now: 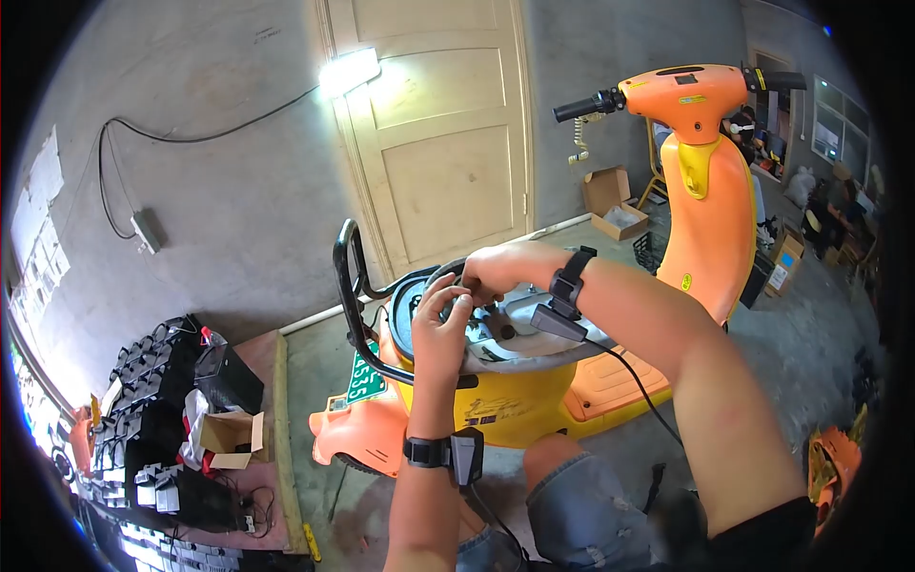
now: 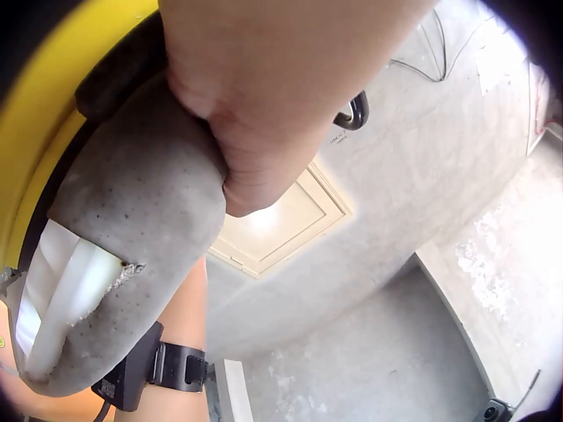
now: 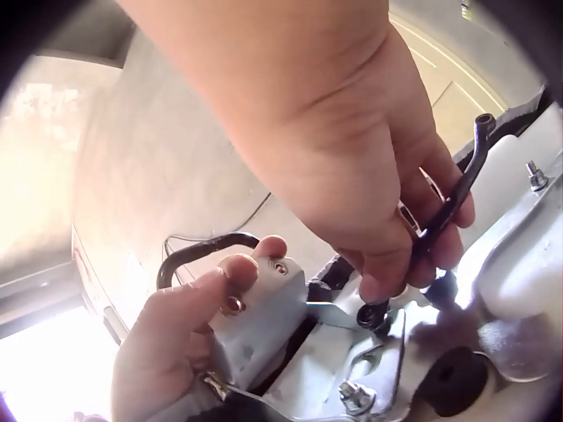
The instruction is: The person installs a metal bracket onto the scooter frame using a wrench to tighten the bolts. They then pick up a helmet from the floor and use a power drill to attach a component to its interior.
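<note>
In the right wrist view, the right hand [image 3: 352, 158] has its fingers curled round a black bent wrench [image 3: 457, 198], whose lower socket end sits down at a metal part of the upturned seat. On the left of that view, the left hand [image 3: 167, 343] grips a pale metal bracket [image 3: 264, 316], fingertips over its face. Seen from the head, the left hand [image 1: 440, 334] and right hand [image 1: 500, 270] are close together above the grey seat edge [image 1: 519, 362]. The left wrist view shows the left hand [image 2: 255, 149] against the grey padding [image 2: 141, 185], its fingertips hidden.
An orange and yellow scooter [image 1: 701, 229] stands beneath the seat, with a black rear rail [image 1: 345, 276]. Black batteries [image 1: 157, 372] and an open carton [image 1: 229, 437] lie at the left. Another carton [image 1: 615, 202] is near the door [image 1: 443, 133]. The person's knees are below the hands.
</note>
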Available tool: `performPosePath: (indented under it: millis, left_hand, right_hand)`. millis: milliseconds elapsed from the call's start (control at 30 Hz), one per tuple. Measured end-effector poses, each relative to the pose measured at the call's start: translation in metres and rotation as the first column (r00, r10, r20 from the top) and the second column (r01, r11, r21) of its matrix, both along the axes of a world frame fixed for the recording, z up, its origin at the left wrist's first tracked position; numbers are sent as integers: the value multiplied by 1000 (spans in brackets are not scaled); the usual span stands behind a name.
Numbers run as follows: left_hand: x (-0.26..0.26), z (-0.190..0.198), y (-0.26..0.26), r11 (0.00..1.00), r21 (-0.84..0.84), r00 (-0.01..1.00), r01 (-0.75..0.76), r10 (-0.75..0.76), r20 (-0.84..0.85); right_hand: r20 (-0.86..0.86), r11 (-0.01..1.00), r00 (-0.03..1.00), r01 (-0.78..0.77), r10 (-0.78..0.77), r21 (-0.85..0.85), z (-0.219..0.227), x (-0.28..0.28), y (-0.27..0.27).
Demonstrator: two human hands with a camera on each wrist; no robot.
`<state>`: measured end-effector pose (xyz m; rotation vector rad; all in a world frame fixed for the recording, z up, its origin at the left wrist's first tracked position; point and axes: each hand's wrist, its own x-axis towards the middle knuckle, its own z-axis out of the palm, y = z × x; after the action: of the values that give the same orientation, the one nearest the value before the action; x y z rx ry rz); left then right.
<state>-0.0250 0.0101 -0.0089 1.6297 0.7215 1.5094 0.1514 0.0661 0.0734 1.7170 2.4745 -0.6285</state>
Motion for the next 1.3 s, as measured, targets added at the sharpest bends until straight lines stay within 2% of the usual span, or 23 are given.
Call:
performPosePath:
  millis: [167, 300, 400, 500, 600, 800, 867, 900, 933, 1000, 1033, 1067, 1133, 1200, 1300]
  left_hand:
    - [0, 0, 0, 1000, -25, 1000, 8, -7, 16]
    - [0, -3, 2, 1000, 9, 1000, -16, 16, -12]
    - [0, -4, 4, 1000, -15, 1000, 1, -1, 25]
    - [0, -2, 2, 1000, 20, 1000, -24, 25, -16]
    - [0, 0, 0, 1000, 2, 1000, -15, 15, -12]
    - [0, -2, 1, 999, 31, 1000, -23, 23, -11]
    - [1, -1, 0, 1000, 15, 1000, -22, 22, 0]
    - [1, -1, 0, 1000, -3, 1000, -14, 14, 9]
    - [1, -2, -1, 1000, -4, 1000, -16, 16, 9]
    - [1, -2, -1, 1000, 10, 1000, -26, 26, 3]
    - [1, -2, 0, 1000, 10, 1000, -26, 26, 4]
    - [1, -3, 1, 1000, 8, 1000, -25, 25, 0]
    - [1, -2, 1, 1000, 8, 1000, -28, 28, -6]
    - [1, 0, -1, 999, 20, 1000, -29, 30, -8]
    - [2, -3, 2, 998, -43, 996, 36, -33, 82]
  right_hand:
    - [82, 989, 990, 123, -116, -85, 13, -8, -5]
    - [99, 982, 987, 142, -130, -121, 13, -10, -3]
    - [57, 971, 982, 186, -180, -149, 9, -10, -10]
    - [-113, 915, 949, 244, -293, -323, 9, -13, -20]
    - [-141, 911, 920, 323, -366, -254, 6, -25, -33]
    - [-242, 908, 878, 378, -413, -181, -18, -23, -23]
    - [-77, 978, 976, 200, -204, -57, -20, -22, -22]
    - [-296, 842, 794, 456, -532, -290, 2, -35, -47]
    - [-295, 842, 794, 455, -531, -291, -3, -34, -46]
    - [-377, 809, 721, 463, -581, -362, -12, -31, -42]
    - [-343, 788, 714, 506, -610, -350, -15, -33, -40]
    - [-342, 789, 714, 506, -610, -349, -18, -33, -38]
    - [-274, 846, 802, 484, -531, -224, -20, -37, -37]
    - [-267, 836, 793, 506, -547, -212, -21, -39, -39]
    - [-503, 790, 622, 561, -600, -248, -19, -37, -44]
